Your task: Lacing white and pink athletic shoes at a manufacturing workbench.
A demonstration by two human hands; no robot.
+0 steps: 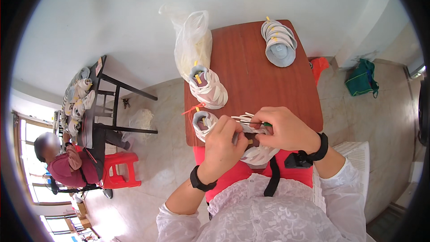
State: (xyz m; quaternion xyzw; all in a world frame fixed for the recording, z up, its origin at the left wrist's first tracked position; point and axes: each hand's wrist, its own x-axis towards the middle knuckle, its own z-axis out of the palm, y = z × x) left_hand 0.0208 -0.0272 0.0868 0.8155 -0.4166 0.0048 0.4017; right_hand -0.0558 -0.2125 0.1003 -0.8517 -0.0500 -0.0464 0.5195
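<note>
A white and mauve shoe upper [261, 156] lies at the table's near edge, against my lap, with white laces [244, 117] beyond it. My left hand [222, 147] is closed in a pinch at the upper's left side; its fingertips are partly hidden. In my right hand [283, 129] is a thin metal-shafted hook tool [267, 124] with a green handle. Its shaft points left over the upper, toward my left fingers. Just left of my left hand sits another shoe upper [201, 123], and a third upper [208, 88] stands farther back, both with yellow tags.
The brown table [251, 71] carries a nested stack of uppers [280, 47] at its far right. A clear plastic bag [192, 40] and red cord [195, 107] are along its left side. A green bag [362, 78] lies on the floor. At left, a person [74, 166] sits by another table.
</note>
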